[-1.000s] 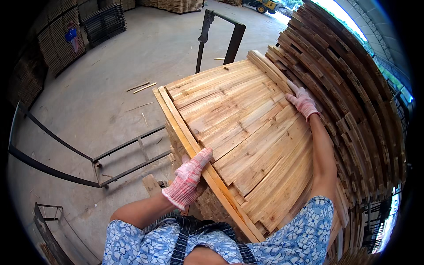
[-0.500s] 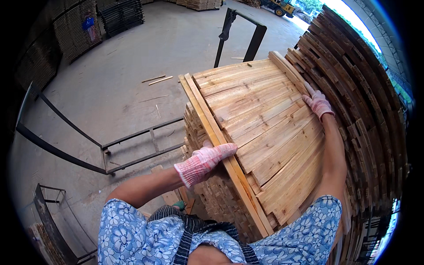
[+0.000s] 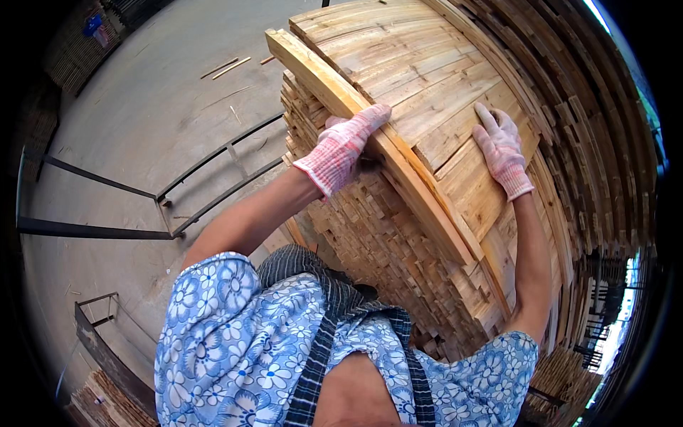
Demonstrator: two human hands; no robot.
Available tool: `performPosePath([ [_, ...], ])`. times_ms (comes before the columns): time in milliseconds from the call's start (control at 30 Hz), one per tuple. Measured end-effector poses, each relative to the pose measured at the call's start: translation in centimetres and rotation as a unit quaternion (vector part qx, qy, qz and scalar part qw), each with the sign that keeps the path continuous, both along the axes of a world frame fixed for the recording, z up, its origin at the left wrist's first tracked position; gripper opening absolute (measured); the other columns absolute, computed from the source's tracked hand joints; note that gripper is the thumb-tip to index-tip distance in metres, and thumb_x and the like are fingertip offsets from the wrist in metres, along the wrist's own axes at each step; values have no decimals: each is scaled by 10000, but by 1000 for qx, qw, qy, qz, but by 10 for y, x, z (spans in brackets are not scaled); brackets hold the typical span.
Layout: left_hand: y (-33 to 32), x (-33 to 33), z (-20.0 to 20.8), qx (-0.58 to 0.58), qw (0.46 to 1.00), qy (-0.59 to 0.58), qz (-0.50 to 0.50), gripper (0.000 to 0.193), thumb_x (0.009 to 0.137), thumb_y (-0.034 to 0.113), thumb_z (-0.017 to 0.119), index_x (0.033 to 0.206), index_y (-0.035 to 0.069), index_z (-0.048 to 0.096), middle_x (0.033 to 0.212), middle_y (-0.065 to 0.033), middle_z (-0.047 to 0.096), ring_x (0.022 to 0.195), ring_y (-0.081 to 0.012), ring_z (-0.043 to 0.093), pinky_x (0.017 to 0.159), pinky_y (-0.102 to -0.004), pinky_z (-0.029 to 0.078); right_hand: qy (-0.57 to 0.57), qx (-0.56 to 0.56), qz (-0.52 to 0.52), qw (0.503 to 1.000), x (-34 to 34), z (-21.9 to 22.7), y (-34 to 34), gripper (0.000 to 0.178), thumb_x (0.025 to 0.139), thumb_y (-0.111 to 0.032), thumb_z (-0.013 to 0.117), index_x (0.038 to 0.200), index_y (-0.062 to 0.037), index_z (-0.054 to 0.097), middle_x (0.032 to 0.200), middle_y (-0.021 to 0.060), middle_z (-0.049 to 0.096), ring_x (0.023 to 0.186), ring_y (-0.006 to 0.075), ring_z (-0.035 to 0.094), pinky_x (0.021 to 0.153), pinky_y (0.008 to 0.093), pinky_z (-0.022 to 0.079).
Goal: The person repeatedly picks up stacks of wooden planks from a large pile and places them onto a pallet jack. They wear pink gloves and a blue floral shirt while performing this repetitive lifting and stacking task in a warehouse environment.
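In a pinkish knitted glove, my left hand [image 3: 345, 146] is closed around a long squared wooden strip [image 3: 313, 67], thumb on top and the other fingers mostly hidden beneath. This strip runs along the left edge of a layer of pale boards [image 3: 405, 46], with a narrower strip beside it. My gloved right hand [image 3: 504, 146] rests on the boards, its fingers extended and holding nothing. Under the layer, a tall stack of sawn wood [image 3: 384, 235] shows its uneven ends.
Darker stacked boards [image 3: 576, 107] rise close on the right. A black metal frame [image 3: 167, 206] stands on the concrete floor to the left, with loose sticks [image 3: 231, 67] beyond it. Another metal frame [image 3: 107, 349] is at lower left.
My right hand has come off the strip on the far right edge and now lies on the boards. The strip under my left hand looks more raised and tilted. The view has shifted.
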State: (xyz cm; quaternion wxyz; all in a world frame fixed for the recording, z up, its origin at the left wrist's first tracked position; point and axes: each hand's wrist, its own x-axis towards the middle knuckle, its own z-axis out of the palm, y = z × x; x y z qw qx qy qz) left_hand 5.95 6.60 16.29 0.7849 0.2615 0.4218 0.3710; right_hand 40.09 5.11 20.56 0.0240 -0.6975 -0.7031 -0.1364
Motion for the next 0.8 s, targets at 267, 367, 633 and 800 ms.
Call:
performPosePath([
  [267,-15,-41,18,57,990,-127,-23,749,911,426,771,1446,68,387,1344,-183,535,1191,-332,614,1044,-561,549,402,-166,68,898,-126,92,-66,752,981,-542,639,1525,-49,477,1491,241,505,1383,360,498,1161,417,411],
  [367,-9,-34,34,117,972,-204,-10,800,888,459,789,1441,72,359,1318,-209,487,1245,-388,569,965,-641,550,471,-349,48,809,-182,122,-108,1010,876,-532,775,1612,-30,300,1534,241,463,1481,343,394,1229,409,311],
  [633,31,-51,108,367,802,278,-381,853,897,788,562,1266,22,625,916,-99,707,862,-168,723,634,-291,587,130,-129,26,983,-128,83,-54,822,871,-292,788,1590,-182,405,1341,204,548,1285,378,543,1098,445,449],
  [800,14,-26,101,570,703,245,-349,635,924,510,724,1325,40,577,1160,-185,686,1096,-297,674,971,-397,545,169,-131,8,977,-92,52,-39,824,845,-330,799,1576,-217,435,1393,218,516,1372,396,452,1158,437,394],
])
